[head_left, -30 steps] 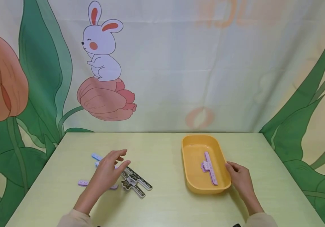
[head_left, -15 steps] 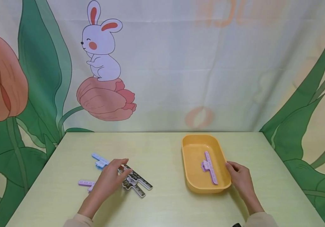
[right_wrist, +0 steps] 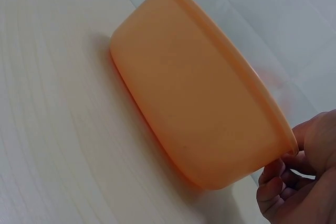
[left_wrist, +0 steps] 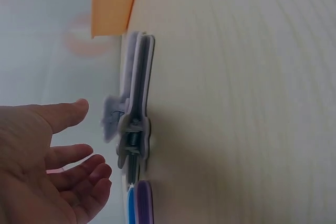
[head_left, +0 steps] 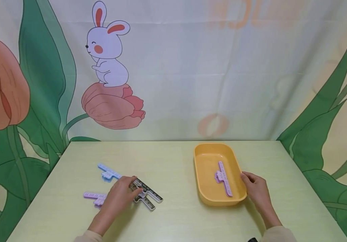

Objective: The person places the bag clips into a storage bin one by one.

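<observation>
A yellow tray (head_left: 205, 190) holds one purple clip (head_left: 225, 180); the right hand (head_left: 256, 190) pinches the tray's edge. The left hand (head_left: 120, 195), thumb and fingers apart, hovers near black clips (head_left: 152, 193).

Lt. green tbl (head_left: 176, 222), pale fabric bkgd (head_left: 173, 70) w/ 1 rabbit (head_left: 109, 50), tulips (head_left: 2, 84)

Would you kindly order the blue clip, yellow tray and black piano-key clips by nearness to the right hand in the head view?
1. Yellow tray, held by the right hand.
2. Black piano-key clips, left of the tray.
3. Blue clip, farther left.
</observation>
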{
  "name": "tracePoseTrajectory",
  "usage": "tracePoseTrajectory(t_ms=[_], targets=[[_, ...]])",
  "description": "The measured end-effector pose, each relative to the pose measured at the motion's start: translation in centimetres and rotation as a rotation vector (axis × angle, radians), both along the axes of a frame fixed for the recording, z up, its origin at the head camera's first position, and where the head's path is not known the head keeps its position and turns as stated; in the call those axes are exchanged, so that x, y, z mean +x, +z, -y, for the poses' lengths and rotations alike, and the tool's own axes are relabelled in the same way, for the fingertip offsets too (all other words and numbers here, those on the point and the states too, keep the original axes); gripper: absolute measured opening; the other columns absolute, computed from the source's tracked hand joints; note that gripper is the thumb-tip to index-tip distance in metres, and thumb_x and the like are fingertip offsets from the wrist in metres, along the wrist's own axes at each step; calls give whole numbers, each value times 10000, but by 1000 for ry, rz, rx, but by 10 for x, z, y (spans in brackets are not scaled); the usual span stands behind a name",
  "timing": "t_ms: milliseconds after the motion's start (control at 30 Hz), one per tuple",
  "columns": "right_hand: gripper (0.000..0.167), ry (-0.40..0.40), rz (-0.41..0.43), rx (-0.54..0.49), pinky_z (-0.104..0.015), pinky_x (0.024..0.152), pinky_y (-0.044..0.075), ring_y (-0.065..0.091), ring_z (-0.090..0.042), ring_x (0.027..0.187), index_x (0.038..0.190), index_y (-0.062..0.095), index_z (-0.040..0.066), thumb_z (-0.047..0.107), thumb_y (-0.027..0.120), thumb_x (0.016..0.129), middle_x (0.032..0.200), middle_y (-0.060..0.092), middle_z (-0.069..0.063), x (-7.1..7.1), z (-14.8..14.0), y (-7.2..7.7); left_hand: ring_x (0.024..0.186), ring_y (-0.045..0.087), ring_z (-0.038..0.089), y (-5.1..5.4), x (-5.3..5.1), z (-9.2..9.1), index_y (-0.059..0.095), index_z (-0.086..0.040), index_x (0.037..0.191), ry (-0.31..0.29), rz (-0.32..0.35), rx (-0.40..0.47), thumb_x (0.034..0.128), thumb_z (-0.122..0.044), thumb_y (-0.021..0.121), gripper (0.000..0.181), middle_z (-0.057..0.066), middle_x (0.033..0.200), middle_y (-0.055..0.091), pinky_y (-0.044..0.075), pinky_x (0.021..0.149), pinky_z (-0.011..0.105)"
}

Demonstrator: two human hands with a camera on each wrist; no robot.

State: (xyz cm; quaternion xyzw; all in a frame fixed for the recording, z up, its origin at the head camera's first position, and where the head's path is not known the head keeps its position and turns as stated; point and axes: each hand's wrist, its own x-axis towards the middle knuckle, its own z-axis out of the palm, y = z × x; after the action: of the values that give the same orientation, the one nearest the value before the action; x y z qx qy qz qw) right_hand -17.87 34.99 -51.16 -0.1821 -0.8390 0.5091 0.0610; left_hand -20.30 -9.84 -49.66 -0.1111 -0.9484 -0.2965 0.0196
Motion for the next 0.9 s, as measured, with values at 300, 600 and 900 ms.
tracePoseTrajectory(t_ms=[300,600,900], targets=[[472,5,-6,-4,-162,717,520,594,-288,1058,1400,582,-72,282,544,1090,1347,603,-266,0,0,0,1158,597,419,-9,2,-7,653,72,1289,20,-9,-32,894,-281,819,555,238,1219,638,472,1026,561],[474,4,-5,-5,-132,724,506,586,-292,1084,1409,572,-76,274,538,1091,1365,593,-269,0,0,0,1107,610,428,-13,4,-16,682,82,1234,75,-40,-72,855,-314,850,573,271,1177,645,509,968,564],[496,12,-8,0,-150,744,517,588,-301,1099,1401,575,-83,301,544,1090,1369,589,-280,0,0,1,1139,606,449,-19,3,-19,716,51,1198,99,-69,-118,839,-351,860,558,278,1206,651,518,940,576]])
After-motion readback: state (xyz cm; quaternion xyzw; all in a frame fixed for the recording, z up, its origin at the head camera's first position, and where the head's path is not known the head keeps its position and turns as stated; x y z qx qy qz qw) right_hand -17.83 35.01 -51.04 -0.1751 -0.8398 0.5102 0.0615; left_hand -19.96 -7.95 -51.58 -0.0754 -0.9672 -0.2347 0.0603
